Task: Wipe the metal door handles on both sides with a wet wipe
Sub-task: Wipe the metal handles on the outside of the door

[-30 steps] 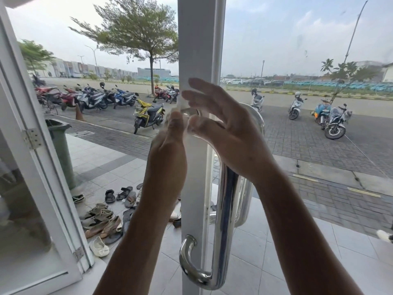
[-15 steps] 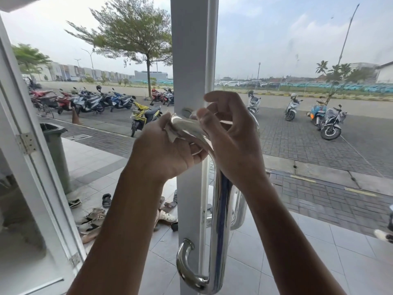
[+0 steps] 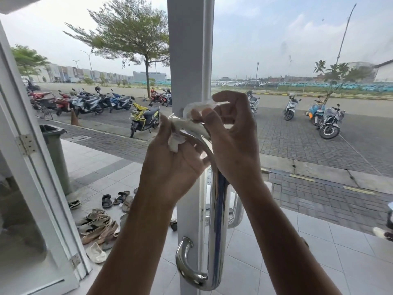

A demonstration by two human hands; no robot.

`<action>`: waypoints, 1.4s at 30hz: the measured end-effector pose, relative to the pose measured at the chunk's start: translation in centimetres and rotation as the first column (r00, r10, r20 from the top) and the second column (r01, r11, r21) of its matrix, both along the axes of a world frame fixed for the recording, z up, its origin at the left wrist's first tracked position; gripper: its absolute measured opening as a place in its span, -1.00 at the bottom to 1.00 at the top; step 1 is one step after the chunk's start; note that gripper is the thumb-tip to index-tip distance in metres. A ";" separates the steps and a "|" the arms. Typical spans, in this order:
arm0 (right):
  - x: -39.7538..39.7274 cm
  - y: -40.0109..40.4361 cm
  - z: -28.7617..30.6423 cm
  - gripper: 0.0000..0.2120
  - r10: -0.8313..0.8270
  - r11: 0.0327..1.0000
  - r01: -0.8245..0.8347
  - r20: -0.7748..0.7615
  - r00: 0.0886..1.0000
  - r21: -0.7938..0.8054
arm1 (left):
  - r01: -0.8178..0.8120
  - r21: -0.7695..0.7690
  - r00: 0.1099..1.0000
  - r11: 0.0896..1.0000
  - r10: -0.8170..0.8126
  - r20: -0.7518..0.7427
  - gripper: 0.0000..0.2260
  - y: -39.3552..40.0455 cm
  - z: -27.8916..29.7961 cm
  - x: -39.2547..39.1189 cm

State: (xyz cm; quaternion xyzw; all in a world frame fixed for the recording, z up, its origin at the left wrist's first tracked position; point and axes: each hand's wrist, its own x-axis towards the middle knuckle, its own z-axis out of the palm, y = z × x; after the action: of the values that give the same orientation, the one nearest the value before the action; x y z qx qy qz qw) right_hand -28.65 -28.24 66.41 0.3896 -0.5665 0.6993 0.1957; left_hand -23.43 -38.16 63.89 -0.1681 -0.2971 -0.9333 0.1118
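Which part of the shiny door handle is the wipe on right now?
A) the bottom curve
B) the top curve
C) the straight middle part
B: both hands, the left hand and the right hand, hold the white wet wipe around the top bend of the metal handle; its lower curve is bare.

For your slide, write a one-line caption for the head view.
Both hands, left and right, work a wet wipe over the metal door handle's top bend.
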 end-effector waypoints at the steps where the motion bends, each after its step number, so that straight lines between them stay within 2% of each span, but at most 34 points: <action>1: -0.1 0.0 0.0 -0.83 -0.011 1.000 0.011 0.000 1.000 -0.001 | -0.063 -0.090 0.998 0.994 0.062 -0.017 -0.52 0.3 -0.3 0.0; 3: -0.2 0.0 -0.1 -0.81 -0.025 1.000 0.025 0.003 1.000 -0.009 | -0.183 -0.213 0.983 0.960 0.178 -0.042 -0.55 0.9 -0.6 0.2; 5: -0.3 0.1 -0.2 -0.78 -0.025 0.999 0.026 0.019 1.000 -0.028 | -0.255 -0.264 0.967 0.930 0.248 -0.061 -0.61 1.7 -0.8 0.4; 9: -0.4 0.0 -0.5 -0.78 -0.029 0.998 0.031 0.038 0.999 -0.056 | -0.276 -0.357 0.961 0.893 0.262 -0.090 -0.71 3.3 -1.1 0.5; 13: -0.5 0.0 -0.6 -0.78 -0.018 0.998 0.022 0.052 0.998 -0.064 | -0.284 -0.422 0.959 0.861 0.258 -0.120 -0.64 3.3 -0.8 0.6; 20: -0.6 -0.2 -0.7 -0.81 -0.044 0.994 0.050 0.055 0.998 -0.097 | -0.307 -0.218 0.938 0.927 0.333 0.094 -0.53 1.0 1.2 0.1; 24: -0.7 -0.3 -1.1 -0.84 0.024 0.989 -0.006 0.118 0.993 -0.147 | -0.172 0.033 0.966 0.984 0.162 0.203 -0.53 -0.3 2.6 0.0; 26: -0.8 -0.3 -1.4 -0.84 0.056 0.984 -0.030 0.143 0.988 -0.175 | -0.124 0.070 0.961 0.990 0.102 0.256 -0.56 -1.1 3.3 -0.3; 30: -0.7 -0.3 -1.9 -0.81 0.058 0.979 -0.028 0.142 0.988 -0.200 | -0.089 0.049 0.935 0.995 0.066 0.348 -0.63 -1.3 4.3 -0.4; 33: -0.7 -0.4 -2.0 -0.79 0.049 0.979 -0.021 0.136 0.989 -0.205 | -0.065 0.081 0.949 0.995 0.037 0.312 -0.68 -0.5 4.0 -0.3; 37: -0.7 -0.5 -2.1 -0.81 0.090 0.970 -0.052 0.150 0.985 -0.239 | -0.103 0.091 0.967 0.990 0.078 0.244 -0.66 0.7 3.1 -0.3; 40: -0.6 -0.4 -2.1 -0.82 0.070 0.972 -0.036 0.140 0.988 -0.233 | -0.151 0.066 0.971 0.986 0.135 0.199 -0.73 1.8 2.6 -0.1; 42: -0.8 -0.3 -2.1 -0.82 0.055 0.974 -0.025 0.126 0.990 -0.225 | -0.217 -0.021 0.964 0.976 0.218 0.150 -0.75 2.6 2.0 0.0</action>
State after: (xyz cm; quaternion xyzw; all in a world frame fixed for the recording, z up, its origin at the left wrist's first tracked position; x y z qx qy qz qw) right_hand -29.40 -28.51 64.33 0.3295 -0.4880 0.7865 0.1862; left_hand -23.42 -35.55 65.94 -0.0635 -0.3233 -0.9248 0.1903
